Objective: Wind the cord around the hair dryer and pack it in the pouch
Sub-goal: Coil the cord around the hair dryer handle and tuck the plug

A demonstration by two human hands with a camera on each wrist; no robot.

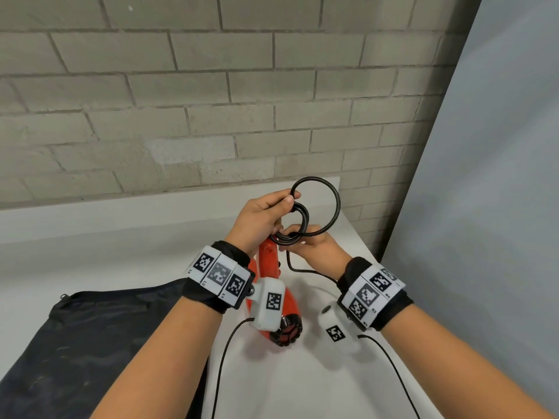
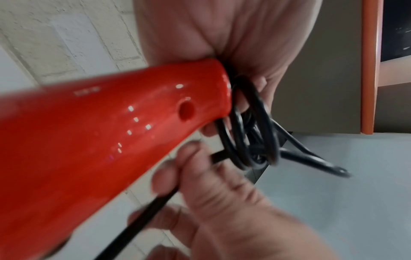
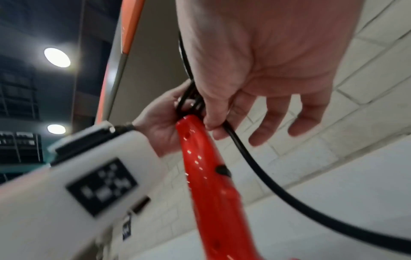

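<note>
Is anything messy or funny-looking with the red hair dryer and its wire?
A bit. The black cord isn't wrapped around the red hair dryer; it sticks out in loose loops past the handle's end, pinched by the left hand and the right hand. Nothing looks broken or spilled. The dark pouch lies flat beside it.

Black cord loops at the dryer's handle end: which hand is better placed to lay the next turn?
Right. The right hand pinches the loose black cord beside the red hair dryer handle, other fingers free. The left hand is busy gripping the finished loops.
</note>
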